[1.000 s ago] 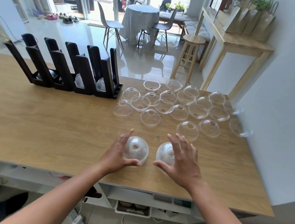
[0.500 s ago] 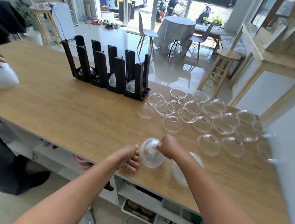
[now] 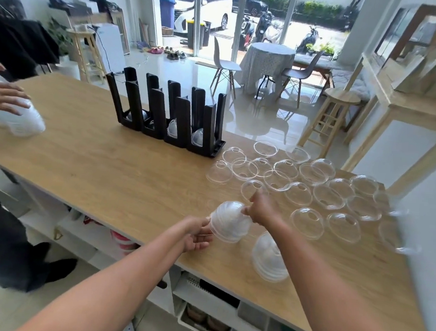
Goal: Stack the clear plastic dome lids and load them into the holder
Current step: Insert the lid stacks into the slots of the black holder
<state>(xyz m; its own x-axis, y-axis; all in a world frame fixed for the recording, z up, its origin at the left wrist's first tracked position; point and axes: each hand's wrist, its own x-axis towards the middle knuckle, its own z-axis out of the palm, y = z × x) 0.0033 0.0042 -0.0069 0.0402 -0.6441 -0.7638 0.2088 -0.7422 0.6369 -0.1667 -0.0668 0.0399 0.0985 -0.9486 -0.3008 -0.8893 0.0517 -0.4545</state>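
A second ago both hands lay spread over two separate stacks near the front edge of the table (image 3: 87, 160). Now the right hand (image 3: 261, 210) pinches the top of one lid stack (image 3: 229, 222), lifted and tilted, and the left hand (image 3: 197, 233) cups its rim. The second stack (image 3: 269, 259) rests near the front edge. I judge it goes next to the holder (image 3: 168, 114) at the back edge; many loose lids (image 3: 307, 222) remain.

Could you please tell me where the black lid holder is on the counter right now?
The black lid holder stands upright at the counter's far edge, left of centre in the head view, just left of the loose lids.
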